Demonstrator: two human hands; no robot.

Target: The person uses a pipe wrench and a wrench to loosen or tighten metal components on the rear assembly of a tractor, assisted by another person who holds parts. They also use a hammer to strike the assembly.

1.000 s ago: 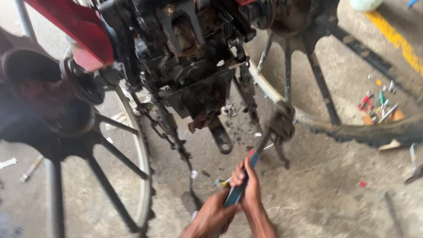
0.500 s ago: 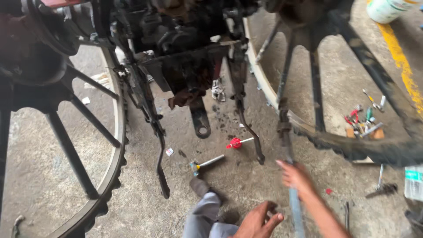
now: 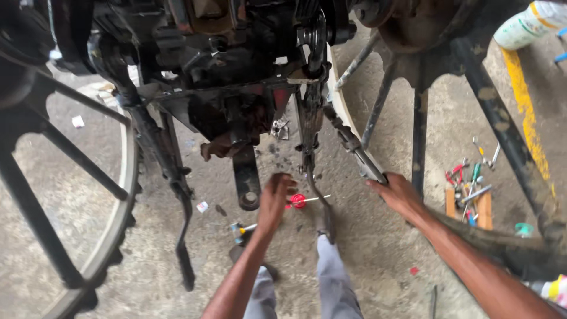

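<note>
The person sits on the concrete floor [image 3: 384,248] under a grimy machine [image 3: 236,77] that stands on big spoked metal wheels, one to the left [image 3: 88,195] and one to the right [image 3: 466,100]. Grey trouser legs [image 3: 336,283] stretch forward between the two arms.

The left hand [image 3: 276,198] reaches ahead, just below a dark metal bar with a round eye [image 3: 247,177] that hangs from the machine's underside. Its fingers [image 3: 283,182] are curled loosely together near a red-handled tool [image 3: 300,201] lying on the floor; the hand seems to hover at the handle rather than hold it, though the view is too blurred there to be certain.

The right hand [image 3: 398,192] is out to the right, its fingers clamped on the lower end of a slanted metal rod [image 3: 354,147] that runs down from the machine's frame toward the right wheel. A thin bent lever [image 3: 313,177] hangs between the two hands, its foot close to the trouser leg.

A small yellow-and-grey tool [image 3: 242,228] lies on the floor beside the left forearm. Well off to the right, past the wheel spoke, a heap of wrenches and screwdrivers [image 3: 472,183] rests on a piece of wooden board [image 3: 484,207]. A yellow painted line [image 3: 525,118] runs along the floor beyond it, and a white and green plastic container [image 3: 528,23] shows at the upper right corner.
</note>
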